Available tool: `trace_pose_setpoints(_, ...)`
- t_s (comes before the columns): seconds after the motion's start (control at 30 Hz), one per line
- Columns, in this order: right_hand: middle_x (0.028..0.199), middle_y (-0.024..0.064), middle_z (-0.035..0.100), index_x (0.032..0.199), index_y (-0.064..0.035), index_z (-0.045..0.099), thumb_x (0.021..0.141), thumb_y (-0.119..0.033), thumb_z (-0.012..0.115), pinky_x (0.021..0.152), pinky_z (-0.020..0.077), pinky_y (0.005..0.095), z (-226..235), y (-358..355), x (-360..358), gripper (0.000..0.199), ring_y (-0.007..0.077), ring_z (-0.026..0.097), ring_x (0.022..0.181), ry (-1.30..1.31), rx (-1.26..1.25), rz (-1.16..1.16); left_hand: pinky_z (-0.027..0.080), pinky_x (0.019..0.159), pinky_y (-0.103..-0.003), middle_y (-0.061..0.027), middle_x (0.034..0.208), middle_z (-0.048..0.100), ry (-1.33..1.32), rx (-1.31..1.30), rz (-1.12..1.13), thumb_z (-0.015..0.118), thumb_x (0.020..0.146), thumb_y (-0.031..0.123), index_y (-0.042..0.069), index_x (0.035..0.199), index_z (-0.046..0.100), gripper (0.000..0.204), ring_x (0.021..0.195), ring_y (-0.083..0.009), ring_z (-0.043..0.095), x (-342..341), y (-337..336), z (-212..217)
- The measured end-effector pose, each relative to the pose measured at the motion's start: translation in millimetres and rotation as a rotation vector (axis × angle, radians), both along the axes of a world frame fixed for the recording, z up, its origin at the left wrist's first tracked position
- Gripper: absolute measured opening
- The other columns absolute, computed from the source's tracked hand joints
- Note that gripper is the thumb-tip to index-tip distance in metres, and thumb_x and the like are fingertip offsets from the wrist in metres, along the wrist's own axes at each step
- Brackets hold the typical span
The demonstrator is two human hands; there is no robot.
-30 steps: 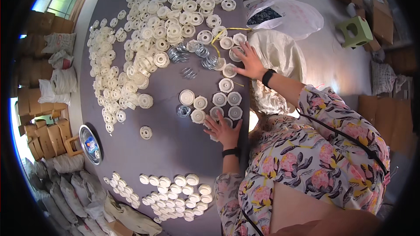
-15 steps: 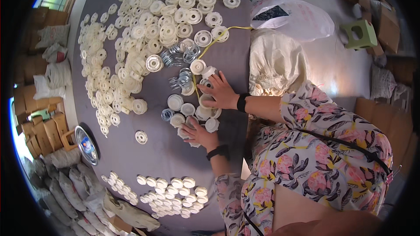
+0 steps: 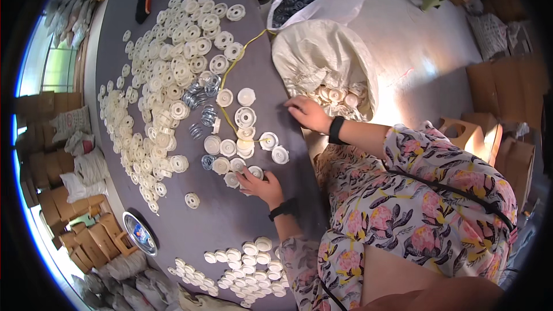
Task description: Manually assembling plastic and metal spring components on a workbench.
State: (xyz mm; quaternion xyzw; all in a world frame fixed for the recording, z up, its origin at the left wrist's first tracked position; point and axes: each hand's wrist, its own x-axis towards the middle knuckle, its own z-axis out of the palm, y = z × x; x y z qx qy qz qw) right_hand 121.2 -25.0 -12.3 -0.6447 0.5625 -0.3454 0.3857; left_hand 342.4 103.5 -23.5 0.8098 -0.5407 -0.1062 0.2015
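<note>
My left hand rests on the grey desk with its fingers curled over a small white plastic disc at the near end of the little cluster of discs, though I cannot tell whether I am truly pinching it or only pressing on it. My right hand lies just beyond that cluster toward the cream cloth sack, fingers loosely spread and flat at the desk's edge, holding nothing that I can see. The sack hangs open right beside this hand with more white discs showing in its mouth, so I judge that a careless pull could tip it and spill them to the floor. A yellow cord runs from the sack across the cluster, and if my fingers snag it, it could drag the sorted discs out of line. On the far side of the cluster from me sit a few metal springs, and past them the big spread of white discs; a sweep of my wrist could knock the cluster into that spread and mix what I have set apart. The disc under my left hand looks smooth and light, so it may skid away if I press rather than lift. Nearer my body than the cluster, another group of small white caps lies close to the desk's edge, where my sleeve could brush some off.
</note>
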Motion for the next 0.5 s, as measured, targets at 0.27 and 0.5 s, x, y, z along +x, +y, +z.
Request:
trace_pose_setpoints(0.27,0.121,0.0215,0.05,0.121,0.0,0.049,0.084,-0.024,0.051,0.094,0.0386,0.0372,-108.3,22.7,-127.5,0.044,0.0331,0.048,0.112,0.275,0.262,-0.358,0.013,0.105,-0.057,-0.0216,0.137,0.031,0.13,-0.034,-0.556,0.056,0.077,0.014,0.0,0.125,0.042,0.052,0.131,-0.0408,0.021,-123.3,-13.8,14.1)
trace_pose_setpoints(0.5,0.127,0.0264,0.044,0.139,-0.0066,0.024,0.081,-0.022,0.054,0.094,0.0393,0.0379,-92.5,-2.9,-139.8,0.067,0.0361,0.048,0.114,0.116,0.68,-0.019,0.026,0.104,-0.037,-0.0223,0.137,0.031,0.918,0.224,-0.533,0.056,0.082,0.011,-0.004,0.134,0.027,0.062,0.127,-0.0314,0.032,-181.7,-54.5,-23.9)
